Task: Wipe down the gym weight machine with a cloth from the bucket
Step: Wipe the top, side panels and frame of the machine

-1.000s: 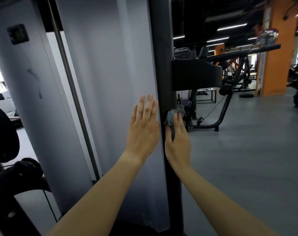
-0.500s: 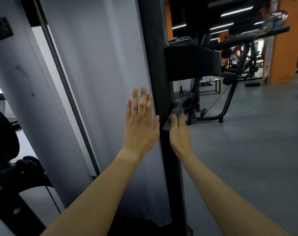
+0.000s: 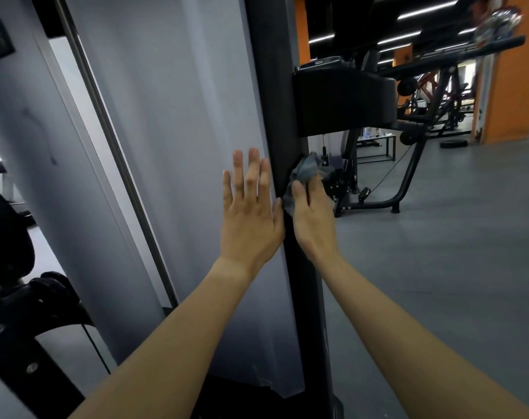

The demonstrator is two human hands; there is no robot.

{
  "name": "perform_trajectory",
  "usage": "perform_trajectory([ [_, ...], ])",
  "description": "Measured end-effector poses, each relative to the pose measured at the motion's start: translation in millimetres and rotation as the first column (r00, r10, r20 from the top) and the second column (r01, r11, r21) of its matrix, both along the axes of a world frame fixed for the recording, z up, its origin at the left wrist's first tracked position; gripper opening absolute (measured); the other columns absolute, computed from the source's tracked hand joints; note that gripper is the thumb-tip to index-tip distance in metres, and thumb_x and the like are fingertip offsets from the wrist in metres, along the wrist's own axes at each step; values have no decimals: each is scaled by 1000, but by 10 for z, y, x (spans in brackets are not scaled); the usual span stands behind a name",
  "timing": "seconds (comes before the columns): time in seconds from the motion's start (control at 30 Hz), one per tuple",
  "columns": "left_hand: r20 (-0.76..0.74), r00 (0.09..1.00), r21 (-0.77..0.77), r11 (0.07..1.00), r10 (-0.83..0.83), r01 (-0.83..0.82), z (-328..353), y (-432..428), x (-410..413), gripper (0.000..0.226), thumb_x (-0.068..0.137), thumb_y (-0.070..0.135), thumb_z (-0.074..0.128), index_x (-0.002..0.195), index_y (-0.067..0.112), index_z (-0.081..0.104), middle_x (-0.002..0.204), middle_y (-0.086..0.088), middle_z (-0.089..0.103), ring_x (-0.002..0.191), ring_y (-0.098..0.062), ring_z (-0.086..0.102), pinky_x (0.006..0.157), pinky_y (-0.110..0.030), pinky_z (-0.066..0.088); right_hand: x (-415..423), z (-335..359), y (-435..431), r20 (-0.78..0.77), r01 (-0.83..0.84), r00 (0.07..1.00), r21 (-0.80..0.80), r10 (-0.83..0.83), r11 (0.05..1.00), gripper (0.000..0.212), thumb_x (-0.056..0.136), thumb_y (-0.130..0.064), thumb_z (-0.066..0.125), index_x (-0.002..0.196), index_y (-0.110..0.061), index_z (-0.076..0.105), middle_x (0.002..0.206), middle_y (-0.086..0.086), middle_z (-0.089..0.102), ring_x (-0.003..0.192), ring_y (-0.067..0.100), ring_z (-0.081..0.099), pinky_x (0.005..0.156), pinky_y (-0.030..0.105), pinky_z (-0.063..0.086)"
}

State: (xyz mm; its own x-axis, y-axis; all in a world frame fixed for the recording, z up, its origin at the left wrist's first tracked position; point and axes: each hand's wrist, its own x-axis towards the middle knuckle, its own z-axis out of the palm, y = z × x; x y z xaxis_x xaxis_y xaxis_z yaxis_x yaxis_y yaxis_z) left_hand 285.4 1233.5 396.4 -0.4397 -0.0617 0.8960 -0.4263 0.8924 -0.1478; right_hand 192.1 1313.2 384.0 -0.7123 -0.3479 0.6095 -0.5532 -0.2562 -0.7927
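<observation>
Upward along post [image 3: 274, 86], nearer housing [image 3: 345, 101] than a second ago: right hand [image 3: 313, 219], grip bunched round cloth [image 3: 305, 170] against post's right edge; left hand [image 3: 248, 213], grip open, flat on panel [image 3: 181, 116] left of post; risk: loosely bunched cloth may snag under housing and slip free.

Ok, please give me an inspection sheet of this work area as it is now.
Surface: black upright post of the machine, beside a grey panel.
Job's things: grey cloth pressed on the post's right side; bucket not in view.
Clutter: nothing seen.
Hands: left hand flat on the panel; right hand grips the cloth.
Cables: thin cable on a machine behind.
Surroundings: grey floor, orange pillar.
</observation>
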Motion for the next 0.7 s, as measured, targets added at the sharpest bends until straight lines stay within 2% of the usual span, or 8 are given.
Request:
perform_trajectory([
  [0.1, -14, 1000, 1, 1000, 7, -7, 0, -1, -5, 72, 106, 28, 50, 163, 1, 14, 172, -18, 2, 159, -36, -7, 128, -55, 9, 98, -162, -34, 6, 9, 1000, -19, -9, 1000, 61, 101, -60, 37, 157, -36, 34, 154, -11, 47, 140, 7, 45, 116, 42, 42],
  [0.23, 6, 999, -7, 999, 34, -34, -11, -4, -21, 76, 106, 33, 48, 163, 0, 11, 172, -19, -2, 159, -38, -8, 128, -57, 9, 160, 56, -44, -3, 17, 1000, -83, -17, 996, 59, 106, -53, 38, 160, -28, 33, 161, -10, 39, 147, 7, 36, 121, 38, 36],
  [0.33, 34, 998, -33, 998, 54, -53, -17, -29, -27, 85, 104, 44, 51, 163, -1, 9, 171, -21, -3, 158, -41, -8, 127, -58, 8, 236, 32, -13, -206, 38, 977, -54, -48, 998, 56, 109, -43, 38, 163, -31, 26, 171, -17, 16, 158, 6, 6, 129, 38, 17],
  [0.4, 41, 998, -43, 998, 39, -37, -17, -51, -9, 88, 102, 46, 54, 163, -1, 11, 171, -21, -1, 158, -41, -6, 127, -58, 8, 291, -179, 3, -364, 97, 927, 5, -89, 995, 53, 109, -37, 39, 161, -31, 29, 171, -18, 13, 159, 7, -3, 129, 46, 14],
  [0.43, 46, 999, -43, 999, 29, -27, -14, -61, 9, 90, 101, 47, 55, 162, -2, 11, 171, -20, -1, 158, -41, -6, 127, -58, 8, 316, -287, 9, -409, 111, 908, 17, -94, 994, 52, 109, -35, 38, 160, -28, 32, 171, -15, 16, 159, 8, -3, 128, 51, 16],
  [0.5, 60, 998, -47, 999, 25, -23, -7, -78, 44, 91, 100, 47, 56, 163, -1, 11, 171, -19, -1, 158, -41, -7, 128, -58, 8, 330, -392, -6, -406, 113, 909, 19, -96, 993, 49, 110, -33, 38, 158, -23, 39, 170, -13, 20, 159, 9, -2, 126, 55, 20],
  [0.57, 75, 997, -48, 999, 25, -22, 9, -79, 77, 89, 101, 45, 54, 163, 0, 9, 172, -19, -2, 158, -39, -8, 128, -57, 9, 307, -307, -28, -406, 142, 906, 20, -122, 990, 50, 109, -34, 36, 157, -20, 42, 170, -14, 19, 159, 8, -3, 125, 55, 21],
  [0.7, 93, 996, -33, 999, -9, 12, 28, -72, 115, 86, 102, 44, 52, 164, 2, 8, 172, -15, -3, 159, -35, -9, 128, -55, 9, 217, -24, -42, -469, 143, 874, 0, -126, 990, 51, 108, -29, 38, 159, -25, 38, 170, -13, 19, 159, 9, -2, 128, 50, 17],
])
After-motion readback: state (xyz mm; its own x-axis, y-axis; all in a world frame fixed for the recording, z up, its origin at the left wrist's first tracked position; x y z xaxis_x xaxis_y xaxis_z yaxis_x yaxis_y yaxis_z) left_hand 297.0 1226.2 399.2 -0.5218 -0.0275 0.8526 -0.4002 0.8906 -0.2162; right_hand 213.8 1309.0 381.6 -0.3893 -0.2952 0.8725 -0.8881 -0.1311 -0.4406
